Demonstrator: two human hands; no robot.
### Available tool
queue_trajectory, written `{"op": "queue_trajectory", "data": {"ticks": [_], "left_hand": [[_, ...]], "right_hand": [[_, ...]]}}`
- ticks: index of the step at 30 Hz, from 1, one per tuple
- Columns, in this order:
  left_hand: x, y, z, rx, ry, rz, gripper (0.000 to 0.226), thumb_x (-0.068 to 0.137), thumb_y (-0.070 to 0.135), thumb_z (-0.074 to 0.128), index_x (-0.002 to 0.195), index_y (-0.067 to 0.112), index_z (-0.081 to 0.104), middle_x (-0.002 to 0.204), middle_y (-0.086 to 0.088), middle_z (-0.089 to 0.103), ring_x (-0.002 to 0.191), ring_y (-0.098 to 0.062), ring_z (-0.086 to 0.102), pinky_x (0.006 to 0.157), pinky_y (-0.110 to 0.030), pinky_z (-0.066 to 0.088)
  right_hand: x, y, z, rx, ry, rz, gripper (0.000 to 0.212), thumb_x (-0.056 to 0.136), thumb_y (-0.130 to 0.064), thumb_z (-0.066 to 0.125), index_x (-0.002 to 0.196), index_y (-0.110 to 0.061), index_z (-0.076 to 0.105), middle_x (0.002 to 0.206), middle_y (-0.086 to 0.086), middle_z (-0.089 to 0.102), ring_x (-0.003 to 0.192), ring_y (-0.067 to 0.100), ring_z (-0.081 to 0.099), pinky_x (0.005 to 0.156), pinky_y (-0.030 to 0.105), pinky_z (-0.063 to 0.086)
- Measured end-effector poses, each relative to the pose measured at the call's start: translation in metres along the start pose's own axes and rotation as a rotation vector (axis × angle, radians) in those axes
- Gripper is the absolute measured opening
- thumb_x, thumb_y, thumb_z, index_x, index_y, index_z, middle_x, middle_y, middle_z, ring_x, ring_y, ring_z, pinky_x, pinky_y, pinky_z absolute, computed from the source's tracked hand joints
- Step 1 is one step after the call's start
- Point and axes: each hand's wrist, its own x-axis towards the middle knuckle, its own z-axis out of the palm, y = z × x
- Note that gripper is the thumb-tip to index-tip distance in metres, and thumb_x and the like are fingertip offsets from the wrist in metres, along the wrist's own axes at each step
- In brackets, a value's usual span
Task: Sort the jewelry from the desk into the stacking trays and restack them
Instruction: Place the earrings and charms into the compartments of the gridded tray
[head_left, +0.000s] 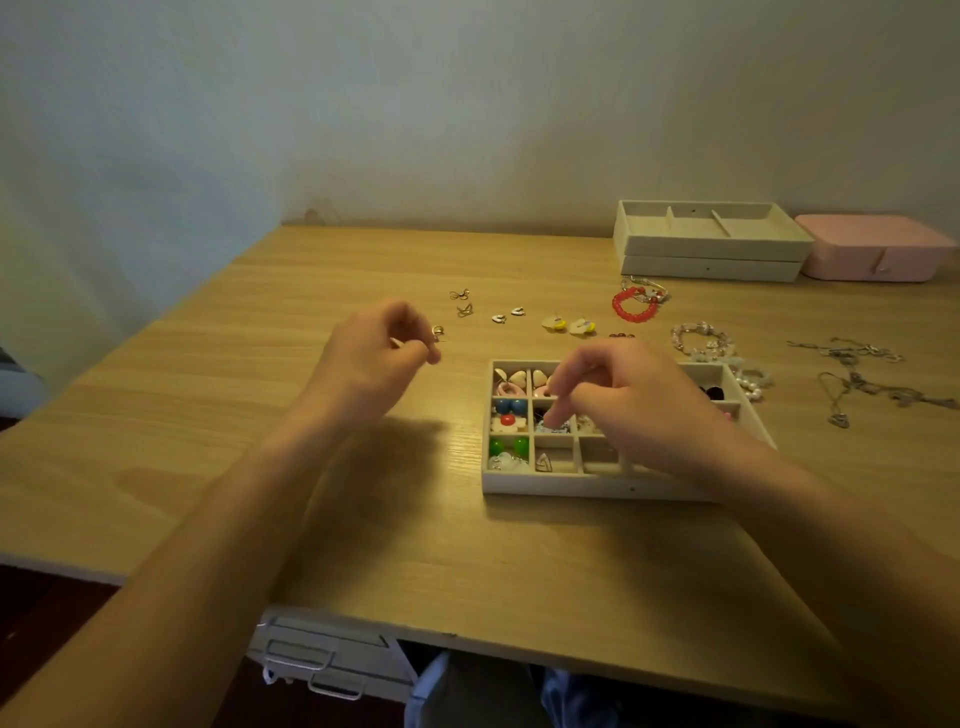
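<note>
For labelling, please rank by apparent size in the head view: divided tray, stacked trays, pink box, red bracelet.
1. divided tray, though nearest the camera
2. stacked trays
3. pink box, only slightly smaller
4. red bracelet

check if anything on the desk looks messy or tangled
The silver necklaces at the desk's right lie crossed in a tangle. The red bracelet and earrings are just loose; nothing looks broken.
</note>
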Motion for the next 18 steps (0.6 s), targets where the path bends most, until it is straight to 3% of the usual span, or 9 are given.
{"op": "queue_trajectory", "data": {"ticks": [2, 4, 8, 13, 18], "left_hand": [[0.021, -0.021, 0.000, 0.067, 0.071, -0.131, 0.021, 0.085, 0.002, 0.061, 0.082, 0.023, 0.063, 0.090, -0.002, 0.072, 0.082, -0.016, 0.063, 0.072, -0.028, 0.043], [0.038, -0.038, 0.001, 0.154, 0.040, -0.225, 0.019, 0.088, 0.005, 0.061, 0.099, 0.020, 0.066, 0.096, -0.003, 0.069, 0.091, -0.022, 0.063, 0.075, -0.026, 0.040], [0.058, -0.048, 0.013, 0.268, -0.067, -0.245, 0.024, 0.092, 0.020, 0.067, 0.116, 0.018, 0.070, 0.098, -0.001, 0.067, 0.089, -0.020, 0.063, 0.077, -0.024, 0.040], [0.069, -0.049, 0.023, 0.405, -0.074, -0.226, 0.021, 0.091, 0.037, 0.070, 0.108, 0.028, 0.075, 0.100, -0.001, 0.069, 0.100, -0.024, 0.065, 0.088, -0.032, 0.051], [0.070, -0.049, 0.027, 0.416, -0.027, -0.176, 0.010, 0.086, 0.030, 0.077, 0.093, 0.023, 0.079, 0.095, -0.003, 0.074, 0.093, -0.022, 0.067, 0.083, -0.031, 0.053]], "right_hand": [[0.008, -0.006, -0.002, 0.005, 0.049, -0.030, 0.020, 0.093, -0.005, 0.057, 0.093, -0.022, 0.067, 0.080, -0.005, 0.076, 0.061, 0.007, 0.062, 0.058, 0.026, 0.052], [0.020, -0.014, 0.000, 0.002, 0.087, -0.057, 0.019, 0.094, -0.005, 0.056, 0.094, -0.022, 0.066, 0.080, -0.006, 0.075, 0.074, 0.002, 0.067, 0.063, 0.022, 0.053], [0.046, -0.021, 0.004, 0.032, 0.109, -0.032, 0.016, 0.096, -0.008, 0.054, 0.096, -0.019, 0.066, 0.085, -0.004, 0.074, 0.079, 0.006, 0.064, 0.064, 0.022, 0.046], [0.069, -0.019, 0.006, 0.087, 0.155, 0.007, 0.015, 0.099, -0.011, 0.054, 0.097, -0.016, 0.067, 0.084, -0.003, 0.074, 0.074, 0.006, 0.057, 0.065, 0.027, 0.044], [0.076, -0.014, 0.005, 0.123, 0.157, 0.055, 0.014, 0.099, -0.013, 0.054, 0.097, -0.018, 0.067, 0.083, -0.002, 0.076, 0.061, 0.010, 0.051, 0.058, 0.029, 0.045]]}}
